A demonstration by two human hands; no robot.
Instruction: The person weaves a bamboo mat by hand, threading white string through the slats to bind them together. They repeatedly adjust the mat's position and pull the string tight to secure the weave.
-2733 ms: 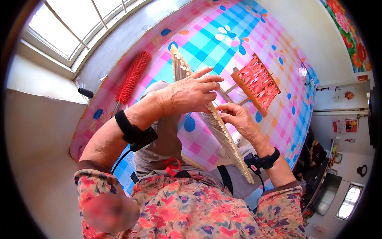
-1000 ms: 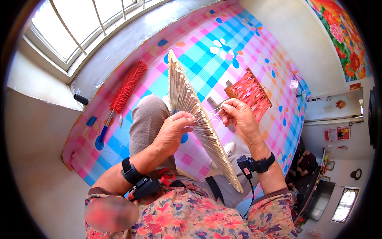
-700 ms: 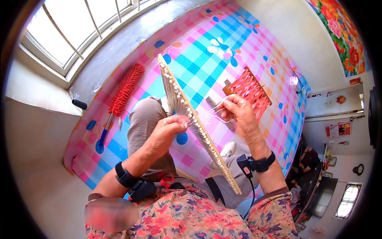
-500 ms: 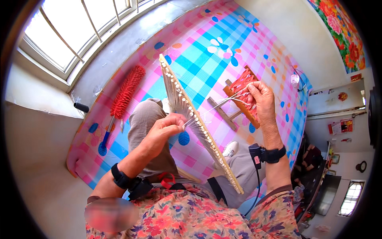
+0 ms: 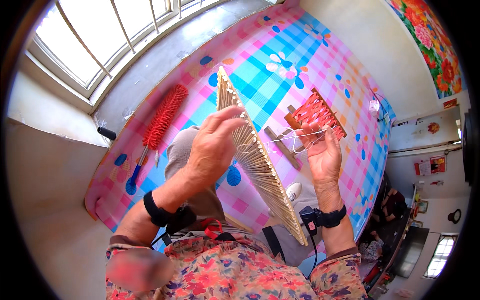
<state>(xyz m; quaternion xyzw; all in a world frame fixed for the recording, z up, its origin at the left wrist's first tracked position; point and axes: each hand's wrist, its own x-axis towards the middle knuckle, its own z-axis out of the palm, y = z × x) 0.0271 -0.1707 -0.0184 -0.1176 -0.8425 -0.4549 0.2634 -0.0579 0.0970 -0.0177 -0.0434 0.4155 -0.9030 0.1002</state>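
Observation:
A panel of thin pale stalks [image 5: 260, 172], set side by side with their cut ends showing along one edge, stands tilted over my lap. My left hand [image 5: 212, 142] is raised at its near left face, slightly blurred, its fingers apart and nothing visible in them. To the right of the panel, my right hand [image 5: 322, 157] is turned palm up. White string [image 5: 297, 137] is pinched between its thumb and fingers; loose loops hang by the fingers, and a strand runs left to the panel. Where the string enters the stalks is hard to make out.
Just beyond my right hand is a wooden stool [image 5: 282, 147] with a red woven seat [image 5: 320, 111]. A red fluffy duster [image 5: 167, 112] with a blue handle lies at the left on the checked sheet [image 5: 252, 75]. A barred window [image 5: 107, 37] is at upper left.
My left hand has moved up along the panel and its pinch has come apart. My right hand has lowered and turned palm up, still with the string. More of the panel's stalk face shows.

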